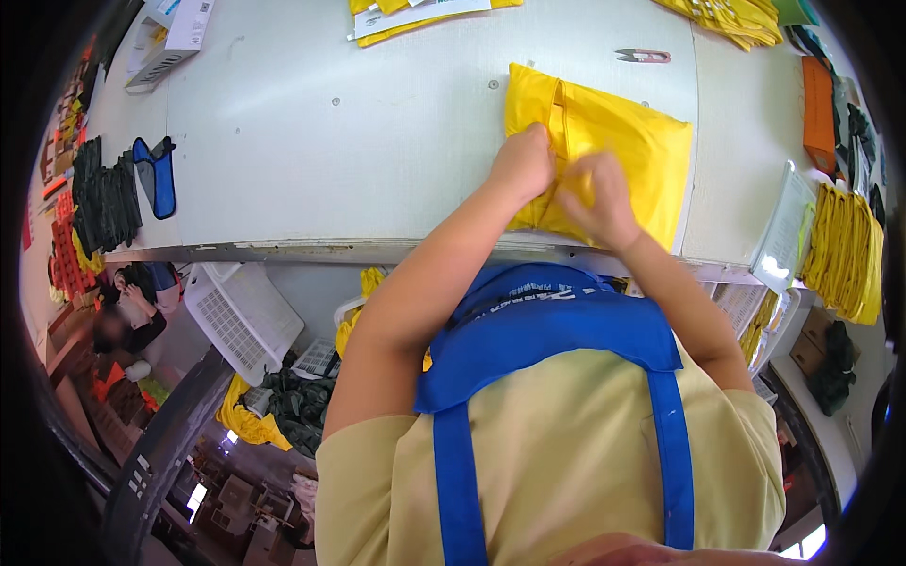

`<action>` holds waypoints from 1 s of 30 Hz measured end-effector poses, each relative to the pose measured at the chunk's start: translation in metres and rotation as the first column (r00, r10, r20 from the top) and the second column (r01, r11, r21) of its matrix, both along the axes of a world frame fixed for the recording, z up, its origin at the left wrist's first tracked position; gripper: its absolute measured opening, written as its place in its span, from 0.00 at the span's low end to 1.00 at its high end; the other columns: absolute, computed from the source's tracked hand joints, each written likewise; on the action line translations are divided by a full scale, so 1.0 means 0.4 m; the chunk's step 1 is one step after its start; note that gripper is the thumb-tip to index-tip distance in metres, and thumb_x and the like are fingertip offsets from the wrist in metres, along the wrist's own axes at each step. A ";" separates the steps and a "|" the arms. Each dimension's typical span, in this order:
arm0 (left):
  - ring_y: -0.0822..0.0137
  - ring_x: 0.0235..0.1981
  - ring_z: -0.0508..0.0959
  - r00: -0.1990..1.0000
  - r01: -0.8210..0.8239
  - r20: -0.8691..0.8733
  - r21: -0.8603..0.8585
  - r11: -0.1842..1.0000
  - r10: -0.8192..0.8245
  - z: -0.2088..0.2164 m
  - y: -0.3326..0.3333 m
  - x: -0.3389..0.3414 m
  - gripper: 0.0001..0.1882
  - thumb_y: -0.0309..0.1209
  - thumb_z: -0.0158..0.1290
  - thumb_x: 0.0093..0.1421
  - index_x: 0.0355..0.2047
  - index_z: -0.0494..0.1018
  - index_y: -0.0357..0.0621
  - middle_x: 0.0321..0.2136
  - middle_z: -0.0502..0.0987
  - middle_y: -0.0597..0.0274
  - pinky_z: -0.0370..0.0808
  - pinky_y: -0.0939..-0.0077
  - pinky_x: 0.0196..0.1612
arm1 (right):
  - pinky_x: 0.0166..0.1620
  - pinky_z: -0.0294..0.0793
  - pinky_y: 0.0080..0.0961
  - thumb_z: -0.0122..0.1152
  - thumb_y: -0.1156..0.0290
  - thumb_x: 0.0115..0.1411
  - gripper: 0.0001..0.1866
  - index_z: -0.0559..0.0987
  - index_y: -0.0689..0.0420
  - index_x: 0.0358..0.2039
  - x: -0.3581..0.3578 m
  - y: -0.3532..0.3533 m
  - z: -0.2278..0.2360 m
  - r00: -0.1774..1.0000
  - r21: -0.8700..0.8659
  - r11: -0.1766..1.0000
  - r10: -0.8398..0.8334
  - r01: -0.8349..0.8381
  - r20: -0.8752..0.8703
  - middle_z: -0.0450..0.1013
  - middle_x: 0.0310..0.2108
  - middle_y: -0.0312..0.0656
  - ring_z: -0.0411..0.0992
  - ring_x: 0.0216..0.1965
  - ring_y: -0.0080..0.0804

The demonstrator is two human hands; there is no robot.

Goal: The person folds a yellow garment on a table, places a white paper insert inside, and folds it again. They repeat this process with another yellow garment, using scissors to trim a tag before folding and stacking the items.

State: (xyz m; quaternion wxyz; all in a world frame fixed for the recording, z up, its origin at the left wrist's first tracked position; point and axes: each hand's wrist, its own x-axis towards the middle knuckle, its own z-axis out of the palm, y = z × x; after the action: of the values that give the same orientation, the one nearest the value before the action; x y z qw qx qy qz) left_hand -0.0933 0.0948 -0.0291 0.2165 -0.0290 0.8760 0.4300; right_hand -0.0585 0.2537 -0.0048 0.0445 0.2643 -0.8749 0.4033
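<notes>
A folded yellow garment [642, 141] of smooth, slightly shiny fabric lies near the front edge of the white table. A strip or placket runs down its left part. My left hand [528, 162] is closed in a fist on that strip, seemingly gripping its edge, though the fingertips are hidden. Just to the right, my right hand [602, 196] hovers over or touches the fabric. Motion blurs its fingers, which look curled; whether they hold anything is not visible. Beyond the garment lie small thread snips [644, 56] with pinkish handles.
Yellow packs [387, 36] with a white sheet lie at the far edge. A box [175, 47] stands far left, near dark green bundles [106, 193] and a blue-black pouch [160, 179]. At right are yellow folded stacks [845, 250] and an orange box [818, 113]. A white basket [241, 321] sits below.
</notes>
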 end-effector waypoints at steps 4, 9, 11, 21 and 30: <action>0.57 0.16 0.78 1.000 0.020 0.001 -0.029 0.999 -0.020 -0.015 0.013 -0.007 0.07 0.27 0.48 0.60 0.32 0.67 0.33 0.24 0.77 0.46 0.75 0.65 0.23 | 0.39 0.67 0.29 0.56 0.68 0.49 0.08 0.76 0.52 0.32 0.091 -0.019 0.024 0.892 0.269 0.880 0.435 -0.392 -0.121 0.69 0.32 0.36 0.68 0.35 0.32; 0.58 0.16 0.78 0.999 -0.001 0.045 0.002 1.000 0.001 0.018 0.012 -0.013 0.06 0.27 0.48 0.59 0.32 0.67 0.34 0.23 0.77 0.48 0.75 0.65 0.22 | 0.38 0.67 0.26 0.53 0.69 0.48 0.09 0.76 0.53 0.32 0.079 -0.019 0.013 0.869 0.292 0.870 0.459 -0.397 -0.185 0.69 0.30 0.36 0.68 0.35 0.31; 0.58 0.16 0.78 0.999 -0.009 0.048 0.029 1.000 0.007 0.025 0.007 -0.007 0.06 0.26 0.48 0.59 0.32 0.67 0.35 0.23 0.76 0.49 0.75 0.66 0.22 | 0.39 0.67 0.27 0.53 0.69 0.48 0.09 0.76 0.54 0.32 0.084 -0.019 0.009 0.884 0.299 0.882 0.429 -0.365 -0.185 0.68 0.30 0.37 0.68 0.34 0.32; 0.62 0.21 0.77 0.839 -0.147 -0.512 0.110 0.983 0.183 0.175 -0.062 0.128 0.06 0.27 0.55 0.56 0.30 0.70 0.37 0.20 0.75 0.54 0.74 0.70 0.27 | 0.44 0.68 0.33 0.59 0.79 0.44 0.10 0.74 0.55 0.29 0.026 -0.040 0.146 0.976 0.054 0.991 0.128 -0.121 -0.177 0.72 0.29 0.40 0.70 0.35 0.40; 0.50 0.25 0.76 0.880 -0.090 -0.475 -0.112 0.990 0.026 0.087 -0.024 0.241 0.06 0.29 0.57 0.49 0.23 0.73 0.40 0.21 0.75 0.52 0.73 0.59 0.29 | 0.42 0.69 0.35 0.56 0.79 0.48 0.08 0.73 0.55 0.30 0.035 -0.059 0.106 0.970 0.072 0.971 0.232 -0.227 -0.073 0.71 0.26 0.42 0.71 0.33 0.42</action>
State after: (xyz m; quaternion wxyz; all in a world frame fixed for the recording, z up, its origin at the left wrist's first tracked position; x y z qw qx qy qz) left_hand 0.0031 0.0853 0.0056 -0.0186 0.0361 0.9272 0.3724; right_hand -0.0447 0.2301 0.0375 0.0246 0.3813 -0.8482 0.3668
